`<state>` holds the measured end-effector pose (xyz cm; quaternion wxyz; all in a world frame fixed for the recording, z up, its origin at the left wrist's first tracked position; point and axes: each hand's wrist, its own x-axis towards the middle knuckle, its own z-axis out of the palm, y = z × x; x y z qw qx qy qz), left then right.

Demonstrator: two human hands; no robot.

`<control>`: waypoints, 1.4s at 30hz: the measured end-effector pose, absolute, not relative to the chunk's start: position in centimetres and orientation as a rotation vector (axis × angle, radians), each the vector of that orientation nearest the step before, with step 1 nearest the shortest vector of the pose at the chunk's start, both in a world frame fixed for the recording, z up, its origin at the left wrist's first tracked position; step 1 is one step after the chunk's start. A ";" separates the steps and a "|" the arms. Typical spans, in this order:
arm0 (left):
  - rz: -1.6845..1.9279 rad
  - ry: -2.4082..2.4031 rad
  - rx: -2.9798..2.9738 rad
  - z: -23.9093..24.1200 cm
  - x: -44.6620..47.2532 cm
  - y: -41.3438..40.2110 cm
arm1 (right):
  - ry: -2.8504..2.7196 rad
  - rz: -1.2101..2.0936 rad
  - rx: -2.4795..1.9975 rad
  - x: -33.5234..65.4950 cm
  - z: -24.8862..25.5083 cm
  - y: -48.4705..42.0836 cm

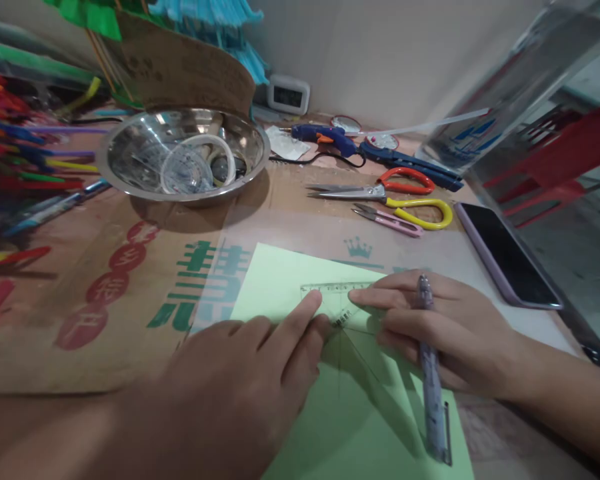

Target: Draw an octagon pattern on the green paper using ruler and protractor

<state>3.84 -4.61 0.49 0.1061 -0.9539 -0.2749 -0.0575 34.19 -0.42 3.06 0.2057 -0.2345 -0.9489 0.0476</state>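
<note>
A small clear set square (336, 289) lies on a sheet of light green paper (307, 443) in front of me. Faint crossing lines show on the paper. With its index finger and thumb, my left hand (250, 373) holds the set square at its left end. The right end is touched by the index fingertip of my right hand (440, 323). That same hand keeps a greyish patterned pen (433, 393) between its fingers, clip end pointing down toward me. The lower fingers of my left hand are partly hidden.
Scissors (350, 192) with red and yellow handles, pink snips (390, 220), a blue glue gun (325, 135) and a phone (510, 253) lie beyond my right hand. A metal bowl (180, 195) holding tape rolls stands on printed cardboard (145, 353). Colourful craft stems (45, 153) crowd the left.
</note>
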 end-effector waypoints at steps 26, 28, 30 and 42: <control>-0.267 -0.751 -2.775 -0.1 4.0 -4.7 | -2.627 -0.054 -0.645 34.4 2.6 -0.6; -0.264 -0.753 -2.766 -0.3 4.0 -4.8 | -2.620 -0.054 -0.656 34.3 2.6 -0.6; -0.247 -0.745 -2.748 -0.6 3.8 -4.9 | -2.614 -0.058 -0.662 34.2 2.5 -0.5; -0.241 -0.756 -2.712 -1.0 3.2 -5.0 | -2.603 -0.040 -0.659 34.1 2.5 -0.5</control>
